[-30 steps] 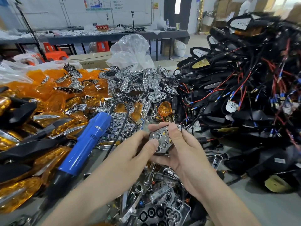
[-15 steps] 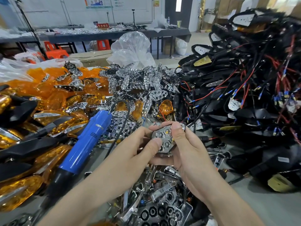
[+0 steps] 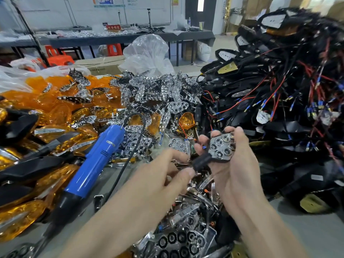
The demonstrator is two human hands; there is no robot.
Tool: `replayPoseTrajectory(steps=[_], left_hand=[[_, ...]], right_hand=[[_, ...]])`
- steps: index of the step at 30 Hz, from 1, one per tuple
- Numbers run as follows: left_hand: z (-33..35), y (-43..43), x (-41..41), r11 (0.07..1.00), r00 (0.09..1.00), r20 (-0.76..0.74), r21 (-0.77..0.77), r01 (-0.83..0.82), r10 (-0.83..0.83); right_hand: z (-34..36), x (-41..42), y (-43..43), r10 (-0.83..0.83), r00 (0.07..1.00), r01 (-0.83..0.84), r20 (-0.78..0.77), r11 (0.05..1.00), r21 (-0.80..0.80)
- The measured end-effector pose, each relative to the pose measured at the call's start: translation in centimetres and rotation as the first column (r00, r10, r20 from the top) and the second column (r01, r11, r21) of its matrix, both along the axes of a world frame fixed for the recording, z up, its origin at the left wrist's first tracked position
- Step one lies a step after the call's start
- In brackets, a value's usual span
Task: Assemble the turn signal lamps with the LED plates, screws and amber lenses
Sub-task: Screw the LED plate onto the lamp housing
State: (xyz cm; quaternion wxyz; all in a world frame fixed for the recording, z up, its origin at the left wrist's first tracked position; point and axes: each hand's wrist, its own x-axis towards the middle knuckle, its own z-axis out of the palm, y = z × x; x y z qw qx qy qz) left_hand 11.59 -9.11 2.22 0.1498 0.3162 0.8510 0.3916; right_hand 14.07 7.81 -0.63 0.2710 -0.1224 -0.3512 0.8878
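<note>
- My right hand [image 3: 236,170] grips the lamp [image 3: 202,161], with the LED plate [image 3: 221,148] seated.
- My left hand [image 3: 162,175] curls; contents indiscernible.
- Risk: tilting may spill the unfastened plate.

The room ahead of you
You face a white wall [image 3: 55,13] with posters [image 3: 108,1], a long dark table [image 3: 111,38] before it, orange stools [image 3: 59,59] under it, a dark door [image 3: 208,8] at right.
</note>
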Motion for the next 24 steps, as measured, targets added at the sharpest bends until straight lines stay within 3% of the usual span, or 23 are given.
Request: replayPoseTrajectory(steps=[3, 6, 9, 12, 15, 24], left_hand=[[-0.6, 0.4, 0.2, 0.998, 0.97, -0.234, 0.027, -0.057, 0.062], [-0.9, 0.7, 0.4, 0.997, 0.885, -0.464, -0.043, -0.066, 0.038], [-0.9, 0.7, 0.5, 0.995, 0.828, -0.559, -0.038, -0.09, 0.054], [-0.9, 0.7, 0.4, 0.991, 0.912, -0.391, 0.102, -0.092, 0.125], [-0.9, 0.5, 0.1, 0.971, 0.94, -0.276, 0.188, -0.15, 0.199], [0.5, -0.4, -1.1, 0.935, 0.943, -0.17, 0.264, -0.236, 0.286]], right_hand=[[0.1, -0.1, 0.5, -0.063, 0.997, 0.066, 0.04, 0.993, -0.095], [0.1, -0.2, 0.3, -0.084, 0.995, 0.091, 0.056, 0.984, -0.155], [0.1, -0.3, 0.0, -0.051, 0.998, 0.058, 0.041, 0.978, -0.202], [0.2, -0.2, -0.2, 0.001, 1.0, 0.0, 0.0, 0.979, -0.202], [0.1, -0.1, -0.4, 0.053, 0.998, -0.057, -0.029, 0.985, -0.165], [0.7, 0.7, -0.2, 0.396, 0.918, -0.397, -0.026, 0.916, -0.054]])
